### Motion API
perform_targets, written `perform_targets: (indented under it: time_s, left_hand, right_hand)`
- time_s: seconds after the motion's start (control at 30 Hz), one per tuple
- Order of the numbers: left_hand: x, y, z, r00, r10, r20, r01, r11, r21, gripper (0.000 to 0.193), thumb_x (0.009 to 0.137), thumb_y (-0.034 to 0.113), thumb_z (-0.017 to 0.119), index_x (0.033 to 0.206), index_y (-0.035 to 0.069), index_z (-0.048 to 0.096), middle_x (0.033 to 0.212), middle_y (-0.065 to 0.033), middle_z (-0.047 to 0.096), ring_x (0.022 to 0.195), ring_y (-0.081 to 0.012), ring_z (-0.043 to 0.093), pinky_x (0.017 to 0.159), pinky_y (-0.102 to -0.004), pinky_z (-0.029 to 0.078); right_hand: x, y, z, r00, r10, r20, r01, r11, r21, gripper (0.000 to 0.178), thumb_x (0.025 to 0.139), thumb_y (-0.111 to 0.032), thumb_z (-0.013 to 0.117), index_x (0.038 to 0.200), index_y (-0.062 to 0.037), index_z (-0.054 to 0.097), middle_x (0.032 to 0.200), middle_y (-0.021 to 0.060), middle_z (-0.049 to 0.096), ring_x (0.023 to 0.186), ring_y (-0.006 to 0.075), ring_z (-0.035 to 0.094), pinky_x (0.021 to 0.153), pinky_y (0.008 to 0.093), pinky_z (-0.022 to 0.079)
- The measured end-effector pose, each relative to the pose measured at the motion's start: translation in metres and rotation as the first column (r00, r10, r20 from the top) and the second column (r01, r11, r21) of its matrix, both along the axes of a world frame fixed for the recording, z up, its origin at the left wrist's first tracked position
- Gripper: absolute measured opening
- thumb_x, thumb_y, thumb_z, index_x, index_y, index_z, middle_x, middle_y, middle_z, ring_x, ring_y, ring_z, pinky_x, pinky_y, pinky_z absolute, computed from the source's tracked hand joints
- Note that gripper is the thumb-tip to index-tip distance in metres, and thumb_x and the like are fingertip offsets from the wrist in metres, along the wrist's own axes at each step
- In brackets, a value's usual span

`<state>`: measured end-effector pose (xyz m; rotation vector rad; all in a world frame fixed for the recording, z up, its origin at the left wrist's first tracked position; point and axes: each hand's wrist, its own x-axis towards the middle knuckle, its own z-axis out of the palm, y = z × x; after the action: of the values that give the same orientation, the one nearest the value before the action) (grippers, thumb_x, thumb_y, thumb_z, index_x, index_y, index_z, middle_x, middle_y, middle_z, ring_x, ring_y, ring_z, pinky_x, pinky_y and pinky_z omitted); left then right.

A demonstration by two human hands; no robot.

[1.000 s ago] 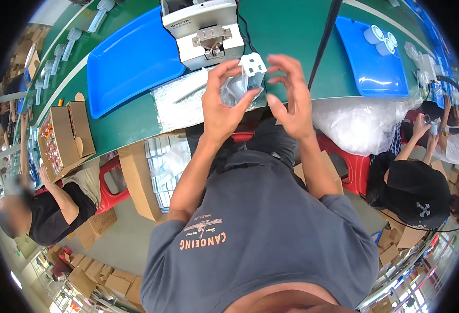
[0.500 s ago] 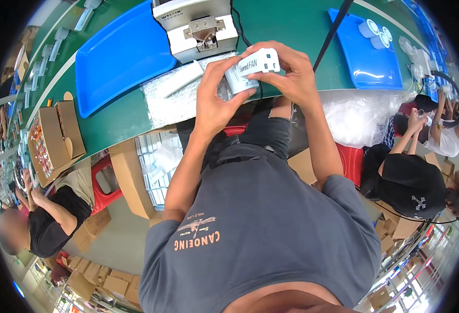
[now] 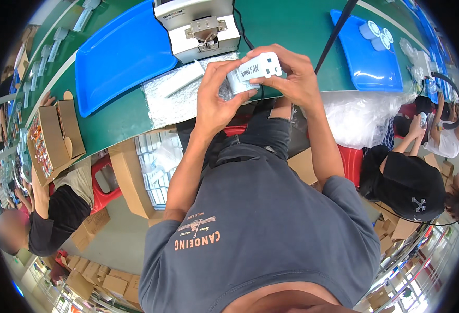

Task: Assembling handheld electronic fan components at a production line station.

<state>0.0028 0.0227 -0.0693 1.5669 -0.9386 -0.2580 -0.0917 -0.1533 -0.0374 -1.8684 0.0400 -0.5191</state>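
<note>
Above the near edge of the green table I hold a white handheld fan [image 3: 254, 69] between both hands. My left hand [image 3: 216, 94] is closed round its pale cylindrical head, thumb below and fingers above. With thumb and fingers, my right hand [image 3: 292, 75] pinches the white handle part, which has dark lettering and small square openings at its end. Some right fingers are hidden behind it. Just left of my hands, a long white plastic piece [image 3: 184, 80] lies on a bubble-wrap sheet [image 3: 159, 107]. Beyond them stands a white bench machine [image 3: 203, 39] with a metal fixture on its front.
A blue tray [image 3: 114, 68] lies to the left, and another blue tray [image 3: 373, 73] with white round parts [image 3: 380, 41] to the right. A dark pole [image 3: 336, 34] slants nearby. A cardboard box [image 3: 57, 130] of small parts sits at far left. Co-workers sit on both sides.
My hands and the fan have shifted slightly, with the grip unchanged. The left co-worker's arm has moved to the cardboard box. The right co-worker's hands have also moved.
</note>
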Motion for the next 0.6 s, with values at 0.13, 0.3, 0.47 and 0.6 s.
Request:
perform_targets:
  time_s: [0.13, 0.3, 0.47, 0.6]
  left_hand:
    - [0.001, -0.002, 0.001, 0.999, 0.039, 0.009, -0.039, 0.999, 0.003, 0.058, 0.070, 0.008, 0.084, 0.124, 0.002, 0.064, 0.114, -0.0136, 0.061, 0.105, -0.0281, 0.061, 0.090, -0.0360, 0.049]
    - [0.003, -0.004, 0.003, 0.991, 0.021, 0.131, -0.023, 1.000, 0.015, 0.058, 0.071, 0.011, 0.085, 0.124, 0.002, 0.064, 0.112, -0.0141, 0.061, 0.103, -0.0280, 0.062, 0.088, -0.0355, 0.049]
    - [0.002, -0.007, -0.004, 0.990, 0.121, 0.076, -0.124, 0.992, 0.038, 0.052, 0.072, 0.013, 0.086, 0.115, -0.003, 0.062, 0.101, -0.0144, 0.056, 0.090, -0.0280, 0.059, 0.079, -0.0347, 0.048]
    - [-0.007, -0.010, 0.001, 0.979, 0.129, 0.155, -0.132, 0.991, 0.009, 0.050, 0.071, 0.012, 0.085, 0.113, -0.003, 0.061, 0.099, -0.0151, 0.056, 0.089, -0.0294, 0.057, 0.078, -0.0359, 0.048]
  right_hand:
    - [0.000, 0.016, 0.000, 0.996, -0.086, -0.006, 0.086, 0.995, 0.056, 0.049, 0.082, 0.003, 0.076, 0.129, 0.0004, 0.062, 0.116, 0.0109, 0.071, 0.109, 0.0175, 0.067, 0.097, 0.0313, 0.053]
    - [-0.006, 0.009, -0.004, 0.992, -0.112, -0.059, 0.111, 0.994, -0.023, 0.050, 0.084, 0.003, 0.073, 0.132, 0.0016, 0.059, 0.117, 0.0112, 0.071, 0.111, 0.0173, 0.066, 0.097, 0.0328, 0.052]
    - [-0.005, 0.040, 0.009, 0.923, -0.363, 0.127, 0.350, 0.929, 0.117, 0.048, 0.082, -0.012, 0.080, 0.125, -0.0013, 0.063, 0.122, 0.0149, 0.066, 0.105, 0.0235, 0.067, 0.089, 0.0330, 0.055]
    - [-0.033, 0.041, -0.006, 0.928, -0.341, 0.152, 0.372, 0.871, -0.321, 0.035, 0.082, -0.006, 0.076, 0.115, -0.0016, 0.065, 0.111, 0.0140, 0.064, 0.091, 0.0241, 0.065, 0.070, 0.0344, 0.053]
